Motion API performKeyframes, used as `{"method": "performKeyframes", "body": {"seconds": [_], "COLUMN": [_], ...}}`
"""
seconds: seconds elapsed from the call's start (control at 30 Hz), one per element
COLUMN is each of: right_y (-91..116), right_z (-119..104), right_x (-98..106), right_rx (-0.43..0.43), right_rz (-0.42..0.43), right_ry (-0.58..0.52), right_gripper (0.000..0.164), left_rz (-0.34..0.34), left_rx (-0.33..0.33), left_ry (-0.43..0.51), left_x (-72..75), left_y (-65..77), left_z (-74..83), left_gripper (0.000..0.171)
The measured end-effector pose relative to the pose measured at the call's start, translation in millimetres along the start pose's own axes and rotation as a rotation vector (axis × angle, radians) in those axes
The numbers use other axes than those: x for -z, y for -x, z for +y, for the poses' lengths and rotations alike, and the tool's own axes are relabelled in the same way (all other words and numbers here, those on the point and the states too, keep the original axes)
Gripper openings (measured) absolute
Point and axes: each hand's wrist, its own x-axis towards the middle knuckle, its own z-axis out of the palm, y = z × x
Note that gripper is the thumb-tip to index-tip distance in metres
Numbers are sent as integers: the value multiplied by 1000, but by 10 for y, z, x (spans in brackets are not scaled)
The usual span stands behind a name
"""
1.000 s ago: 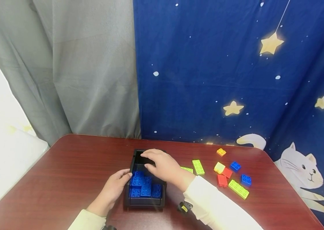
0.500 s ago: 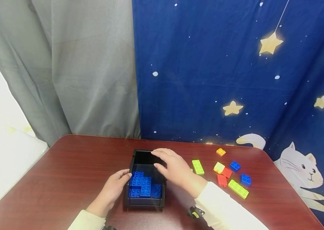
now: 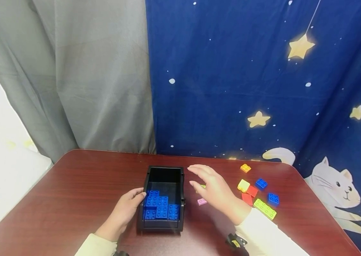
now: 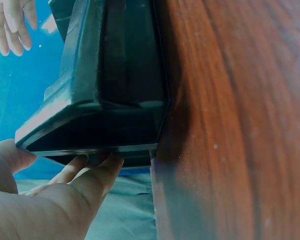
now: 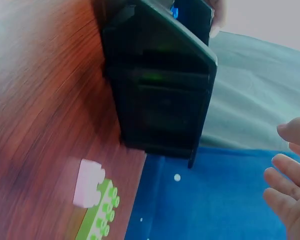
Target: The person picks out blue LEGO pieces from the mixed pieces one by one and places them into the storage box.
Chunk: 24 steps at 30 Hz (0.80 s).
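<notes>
A black open-topped bin point(image 3: 160, 224) stands on the table, with several blue toy bricks point(image 3: 157, 202) lying in its near part. My left hand point(image 3: 125, 210) grips the bin's left side, thumb over the rim; in the left wrist view the fingers point(image 4: 97, 177) lie against the outer wall. To the right of the bin my right hand point(image 3: 216, 191) hovers with fingers spread and nothing in them. Below that hand, on the table, are a pink brick point(image 3: 201, 201) and a lime brick point(image 5: 97, 215), the lime one mostly hidden by the hand in the head view.
Farther right lie loose bricks: an orange one point(image 3: 245, 168), a pale yellow one point(image 3: 243, 185), two red ones point(image 3: 252, 191), two blue ones point(image 3: 273, 198) and a long lime one point(image 3: 265, 209). Curtains point(image 3: 110, 89) hang behind the table's back edge point(image 3: 119, 152).
My right hand has moved right, from over the bin to beside it, uncovering the bin's right rim and the pink brick. My left hand has stayed on the bin.
</notes>
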Motion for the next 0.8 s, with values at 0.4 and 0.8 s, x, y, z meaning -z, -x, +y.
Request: {"method": "performKeyframes", "body": {"seconds": [0.4, 0.8], "right_y": [186, 399], "right_z": [217, 523], "right_x": [172, 390], "right_rx": [2, -166], "right_rz": [95, 94], "right_ry": [119, 167], "right_gripper": [49, 51], "left_rz": [7, -12], "left_rx": [5, 0], "left_ry": [22, 1], "left_x": [-5, 1], "left_y": [-14, -8], "left_z": [-19, 5], "left_gripper": [43, 45]}}
